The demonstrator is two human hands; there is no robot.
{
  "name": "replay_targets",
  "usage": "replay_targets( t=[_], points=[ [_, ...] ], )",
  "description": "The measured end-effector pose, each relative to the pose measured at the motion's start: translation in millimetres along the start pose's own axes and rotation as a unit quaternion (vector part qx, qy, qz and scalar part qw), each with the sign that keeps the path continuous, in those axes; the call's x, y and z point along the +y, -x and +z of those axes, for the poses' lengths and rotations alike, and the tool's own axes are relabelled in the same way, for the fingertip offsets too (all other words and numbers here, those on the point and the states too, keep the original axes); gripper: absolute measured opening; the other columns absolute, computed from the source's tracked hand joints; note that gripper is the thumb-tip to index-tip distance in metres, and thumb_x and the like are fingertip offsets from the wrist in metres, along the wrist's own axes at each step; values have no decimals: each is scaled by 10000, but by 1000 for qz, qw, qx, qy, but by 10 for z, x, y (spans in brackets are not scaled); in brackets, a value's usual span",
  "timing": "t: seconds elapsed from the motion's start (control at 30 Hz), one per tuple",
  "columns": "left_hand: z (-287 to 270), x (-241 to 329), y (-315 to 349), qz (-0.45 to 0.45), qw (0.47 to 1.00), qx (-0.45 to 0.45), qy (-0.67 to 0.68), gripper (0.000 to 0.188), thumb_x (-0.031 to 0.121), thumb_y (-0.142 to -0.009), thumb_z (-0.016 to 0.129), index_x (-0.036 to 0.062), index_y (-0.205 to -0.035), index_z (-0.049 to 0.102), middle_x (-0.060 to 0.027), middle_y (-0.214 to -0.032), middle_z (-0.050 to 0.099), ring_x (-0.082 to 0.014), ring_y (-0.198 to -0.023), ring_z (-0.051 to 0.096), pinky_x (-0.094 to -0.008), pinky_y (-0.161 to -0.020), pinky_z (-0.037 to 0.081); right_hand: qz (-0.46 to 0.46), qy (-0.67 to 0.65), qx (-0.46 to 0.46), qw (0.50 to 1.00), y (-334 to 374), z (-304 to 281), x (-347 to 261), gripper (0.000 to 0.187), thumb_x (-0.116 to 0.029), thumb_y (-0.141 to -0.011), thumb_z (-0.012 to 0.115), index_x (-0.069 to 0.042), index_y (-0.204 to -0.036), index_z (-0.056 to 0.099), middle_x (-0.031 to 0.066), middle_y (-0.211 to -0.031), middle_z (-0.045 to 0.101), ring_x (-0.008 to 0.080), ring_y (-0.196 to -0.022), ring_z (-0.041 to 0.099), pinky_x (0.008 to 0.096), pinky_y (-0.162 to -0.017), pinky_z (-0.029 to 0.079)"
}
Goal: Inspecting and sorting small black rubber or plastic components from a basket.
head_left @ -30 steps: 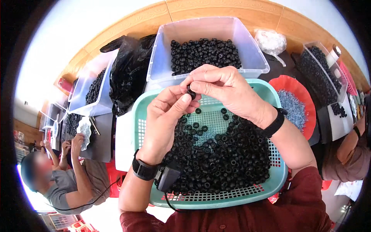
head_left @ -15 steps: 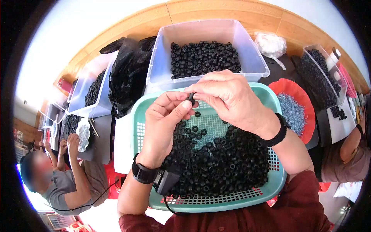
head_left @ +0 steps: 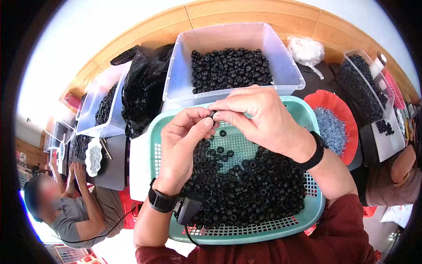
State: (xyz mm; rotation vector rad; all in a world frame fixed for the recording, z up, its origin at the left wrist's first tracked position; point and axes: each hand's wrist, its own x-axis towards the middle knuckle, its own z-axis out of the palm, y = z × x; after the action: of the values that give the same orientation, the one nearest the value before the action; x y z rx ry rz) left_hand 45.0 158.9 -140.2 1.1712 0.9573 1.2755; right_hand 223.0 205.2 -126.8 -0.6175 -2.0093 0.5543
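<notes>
Between the fingertips of both hands is a small black ring-shaped part [head_left: 212, 115], mostly covered by the fingers. My left hand [head_left: 187, 138] pinches it from the left. From the right, the thumb and forefinger of my right hand [head_left: 259, 112] close on it. Both hands are raised over a green plastic basket [head_left: 154, 127] with a mesh floor. Many loose black ring-shaped parts [head_left: 255, 193] fill its near side, and a few lie scattered on the bare mesh below my fingers.
Behind the basket stands a clear bin [head_left: 176, 79] of black parts. A red scalloped dish [head_left: 349, 127] with small blue-grey pieces [head_left: 327, 127] is at the right. Black plastic bags [head_left: 143, 88] lie left. Co-workers sit at the left [head_left: 83, 215] and right [head_left: 391, 180].
My hands have shifted slightly down and left in the picture, still pinching the black part. The co-worker at the left has lowered their hands to the table.
</notes>
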Motion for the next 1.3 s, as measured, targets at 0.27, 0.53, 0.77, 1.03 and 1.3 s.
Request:
replay_targets(
  t=[0.27, 0.53, 0.77, 1.03, 1.3],
  points=[
    [21, 17, 27, 1, 1000, 7, -7, 145, 61, -846, 636, 6, -974, 599, -54, -870, 659, -83, -745, 577, -208, -674, 447, -63, 60, 21, 996, 10, -11, -67, 45, -60, -751, 614, -19, -749, 633, 123, -621, 572, 300, -557, 567, 377, -514, 451],
    [9, -3, 7, 1, 1000, 3, 2, 152, 25, -863, 599, -10, -1011, 592, -73, -942, 654, -99, -804, 605, -222, -740, 484, 42, -17, 7, 999, 15, -50, -121, 82, -64, -754, 608, -2, -775, 657, 153, -662, 612, 285, -570, 604, 345, -521, 472],
    [17, -34, -5, 29, 999, -7, -24, 177, 17, -874, 581, -15, -1048, 577, -70, -968, 641, -102, -818, 604, -220, -755, 485, 79, -24, 19, 996, 17, -38, -98, 120, -95, -733, 628, 2, -794, 666, 166, -680, 625, 286, -569, 617, 333, -527, 483],
    [75, -45, 11, 35, 996, 25, -84, 160, -1, -876, 562, -25, -1033, 574, -53, -931, 636, -82, -805, 591, -216, -748, 486, 111, 12, -6, 994, 39, 14, -71, 95, -49, -743, 659, 34, -788, 645, 100, -677, 633, 146, -576, 597, 266, -528, 468],
    [104, -122, -4, 50, 992, 65, -92, 147, -3, -869, 572, -34, -1012, 583, -62, -930, 646, -88, -806, 601, -218, -748, 491, 127, 36, -5, 991, 69, 88, -45, 103, -60, -745, 666, 31, -778, 629, 109, -666, 622, 160, -574, 612, 293, -522, 484]
  ],
)
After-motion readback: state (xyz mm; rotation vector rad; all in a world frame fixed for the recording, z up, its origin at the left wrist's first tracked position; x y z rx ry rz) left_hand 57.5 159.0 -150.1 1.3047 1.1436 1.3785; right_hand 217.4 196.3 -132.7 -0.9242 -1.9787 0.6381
